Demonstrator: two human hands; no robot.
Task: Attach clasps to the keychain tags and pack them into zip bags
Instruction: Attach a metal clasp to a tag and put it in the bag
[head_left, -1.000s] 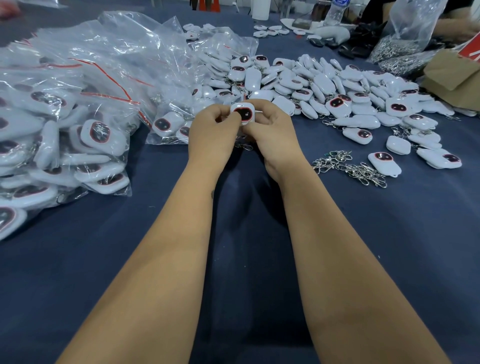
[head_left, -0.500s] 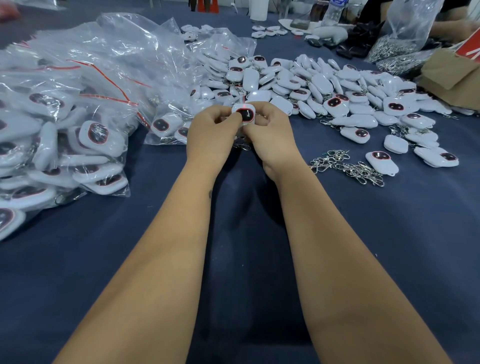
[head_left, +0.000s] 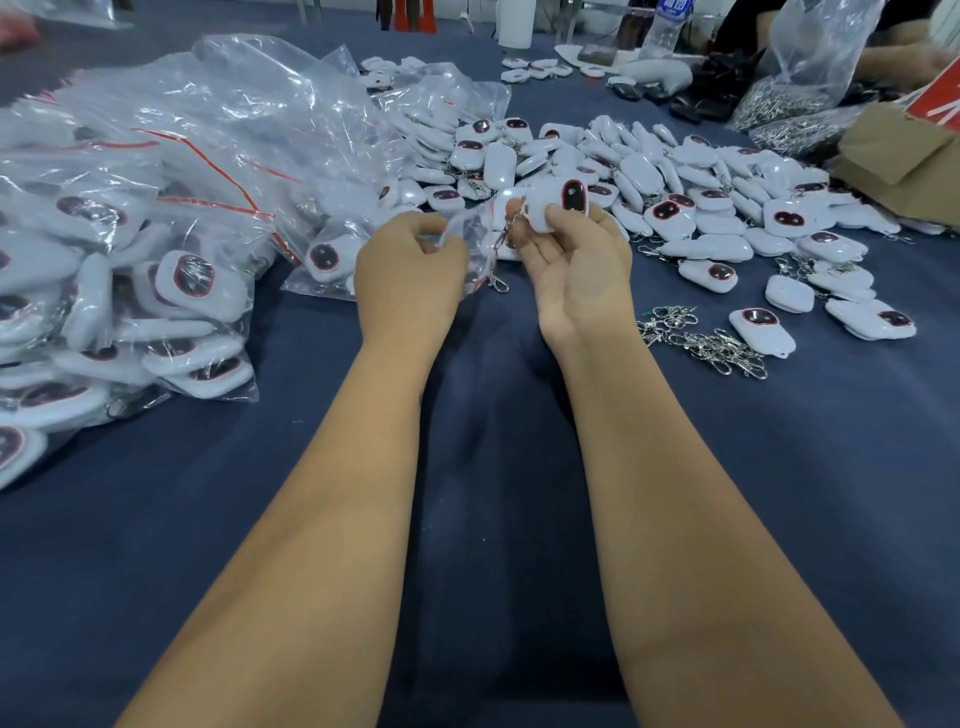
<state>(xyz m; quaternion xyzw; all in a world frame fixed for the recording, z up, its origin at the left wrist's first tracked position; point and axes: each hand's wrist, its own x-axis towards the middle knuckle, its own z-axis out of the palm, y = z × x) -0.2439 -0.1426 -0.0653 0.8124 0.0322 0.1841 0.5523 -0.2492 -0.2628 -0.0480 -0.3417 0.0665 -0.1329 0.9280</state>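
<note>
Two bare hands meet over the middle of the dark blue worktop (head_left: 779, 493). The right hand (head_left: 576, 270), palm turned up, pinches a white keychain tag (head_left: 553, 205) between thumb and fingertips; the tag's dark, red-rimmed window faces the camera, and a small metal clasp (head_left: 511, 221) hangs from its left end. The left hand (head_left: 410, 275), back toward the camera, has its fingers curled on the edge of a clear zip bag (head_left: 475, 239) that sits between the two hands, just beside the clasp. Whether the tag has entered the bag's mouth cannot be told. Another clasp (head_left: 497, 283) lies on the cloth just below the bag.

Behind the hands spreads a pile of loose tags (head_left: 675, 192), white with the same dark windows, reaching out to the right. Near the right wrist a tangle of spare clasps (head_left: 701, 343) rests on the cloth beside a single tag (head_left: 761, 332). On the left a heap of filled zip bags (head_left: 119, 270) with red seal strips covers that side of the worktop. At far right stand a clear sack of metal parts (head_left: 795, 93) and a brown cardboard box (head_left: 904, 156).
</note>
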